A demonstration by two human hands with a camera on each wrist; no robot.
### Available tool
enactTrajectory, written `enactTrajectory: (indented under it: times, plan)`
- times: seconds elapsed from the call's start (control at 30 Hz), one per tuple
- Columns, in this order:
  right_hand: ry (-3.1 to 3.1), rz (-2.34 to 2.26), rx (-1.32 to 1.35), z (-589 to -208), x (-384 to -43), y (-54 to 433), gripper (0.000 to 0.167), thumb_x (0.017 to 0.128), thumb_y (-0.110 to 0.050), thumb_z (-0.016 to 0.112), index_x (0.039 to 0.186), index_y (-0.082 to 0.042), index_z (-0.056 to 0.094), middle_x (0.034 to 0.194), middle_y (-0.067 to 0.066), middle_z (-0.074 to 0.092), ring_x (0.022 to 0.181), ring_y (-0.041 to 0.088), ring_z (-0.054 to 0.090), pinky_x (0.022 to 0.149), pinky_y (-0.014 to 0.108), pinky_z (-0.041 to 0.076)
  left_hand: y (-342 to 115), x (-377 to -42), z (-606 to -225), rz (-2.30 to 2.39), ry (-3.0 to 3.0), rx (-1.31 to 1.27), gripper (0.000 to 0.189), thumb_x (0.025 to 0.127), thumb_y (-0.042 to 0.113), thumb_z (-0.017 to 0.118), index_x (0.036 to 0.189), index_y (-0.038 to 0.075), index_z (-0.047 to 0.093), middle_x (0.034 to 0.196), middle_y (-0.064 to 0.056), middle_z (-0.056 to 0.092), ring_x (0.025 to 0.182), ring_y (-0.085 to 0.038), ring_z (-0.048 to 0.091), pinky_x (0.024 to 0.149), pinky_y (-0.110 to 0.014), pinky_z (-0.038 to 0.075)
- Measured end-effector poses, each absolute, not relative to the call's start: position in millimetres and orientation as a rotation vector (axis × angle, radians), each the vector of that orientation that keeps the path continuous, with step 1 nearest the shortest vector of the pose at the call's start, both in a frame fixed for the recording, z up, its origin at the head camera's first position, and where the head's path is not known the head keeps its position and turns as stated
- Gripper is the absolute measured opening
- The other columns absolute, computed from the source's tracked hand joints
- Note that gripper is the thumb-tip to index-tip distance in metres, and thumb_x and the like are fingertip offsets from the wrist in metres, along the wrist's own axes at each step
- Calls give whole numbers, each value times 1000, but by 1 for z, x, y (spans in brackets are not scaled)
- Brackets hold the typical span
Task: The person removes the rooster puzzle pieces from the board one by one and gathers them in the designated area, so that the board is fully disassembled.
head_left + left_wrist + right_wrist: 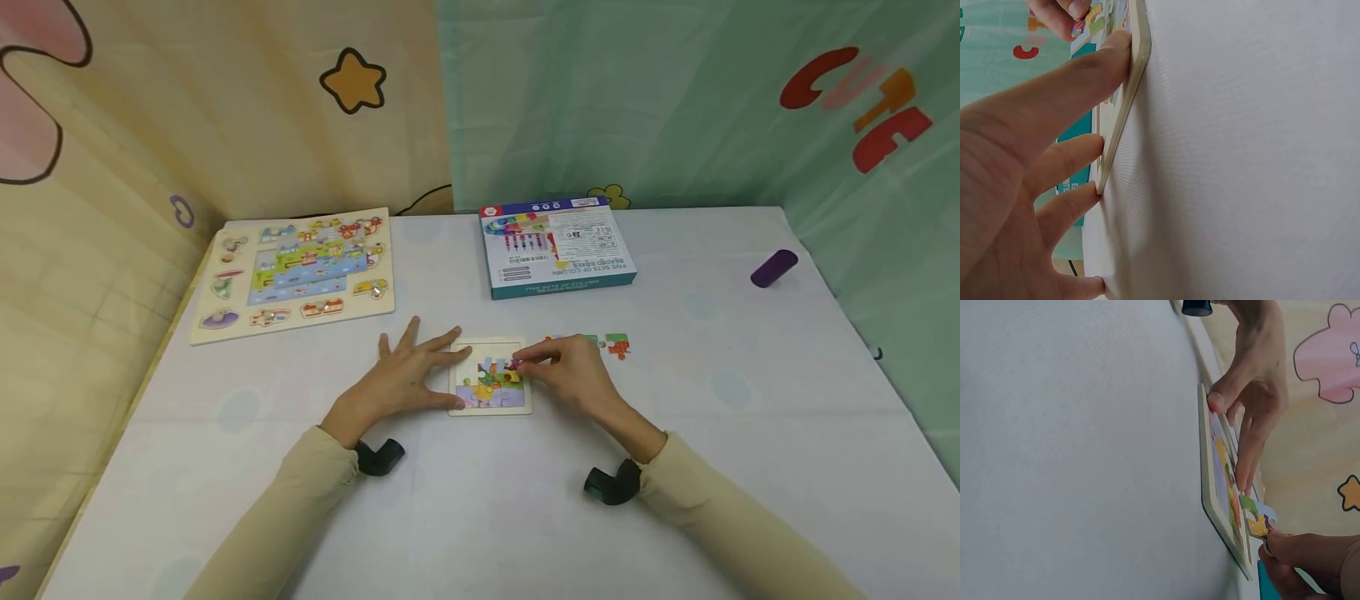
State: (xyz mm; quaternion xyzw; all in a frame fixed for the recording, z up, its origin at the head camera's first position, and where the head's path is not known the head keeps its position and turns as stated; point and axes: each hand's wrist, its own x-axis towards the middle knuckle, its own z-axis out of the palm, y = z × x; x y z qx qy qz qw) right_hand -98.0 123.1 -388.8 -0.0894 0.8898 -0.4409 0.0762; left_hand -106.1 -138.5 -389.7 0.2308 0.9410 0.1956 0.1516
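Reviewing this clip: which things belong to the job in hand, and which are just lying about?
Job in hand:
small puzzle tray, partly filled, touched by the left grip
puzzle piece pinched in the right grip
loose pieces

Apparently just lying about:
large puzzle board
printed box
purple cylinder

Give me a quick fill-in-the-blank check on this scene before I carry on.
1. The right hand pinches a puzzle ____.
2. The hand with spread fingers touching the puzzle tray is the ____ one.
3. The cylinder at far right is ____ in colour.
4. In the head view, between the knobbed board and the cylinder lies a printed cardboard ____.

Missing words: piece; left; purple; box.
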Motion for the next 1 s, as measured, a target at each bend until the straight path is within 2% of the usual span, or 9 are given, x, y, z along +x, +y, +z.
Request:
enactTrajectory:
  times: [0.2, 0.43, 0.57, 0.73, 0.87, 1.0]
  plan:
    - [2696, -1327, -171, -393, -95, 149, 13, 83, -13, 79, 96, -13, 81, 99, 2, 74, 70, 20, 47, 56, 26, 34, -139, -107, -390, 579, 2700, 675, 80, 73, 53, 82, 143, 29, 52, 160, 5, 28, 146, -49, -3, 102, -79, -4]
    - [2713, -1293, -116, -396, -91, 169, 14, 83, -16, 79, 97, -14, 81, 89, 0, 74, 68, 20, 46, 52, 25, 33, -140, -105, -389, 584, 2694, 678, 80, 74, 51, 82, 144, 28, 52, 160, 5, 27, 146, -49, -3, 102, -79, -4]
    - [2735, -1261, -114, -396, -89, 176, 14, 83, -16, 79, 97, -14, 81, 91, 2, 74, 73, 19, 46, 54, 26, 34, -140, -104, -390, 590, 2691, 674, 79, 74, 51, 82, 144, 28, 51, 160, 5, 27, 146, -49, -4, 102, -79, -5]
    - [2780, -1239, -129, -398, -89, 182, 14, 83, -16, 79, 96, -13, 81, 96, 5, 74, 83, 19, 51, 61, 28, 38, -140, -104, -390, 602, 2693, 667, 79, 74, 51, 82, 144, 29, 51, 160, 6, 27, 146, -48, -4, 103, -78, -5]
    - [2798, -1243, -158, -400, -89, 182, 14, 83, -14, 80, 96, -11, 81, 97, 8, 74, 94, 22, 56, 74, 32, 41, -139, -103, -390, 610, 2694, 671, 79, 74, 51, 82, 144, 28, 52, 160, 5, 27, 146, -48, -4, 102, -78, -6]
    - [2835, -1212, -199, -402, -88, 181, 13, 82, -11, 79, 95, -9, 81, 97, 10, 74, 96, 24, 57, 78, 35, 40, -139, -103, -390, 606, 2697, 678, 79, 74, 51, 82, 144, 27, 52, 160, 4, 27, 146, -49, -4, 102, -78, -5]
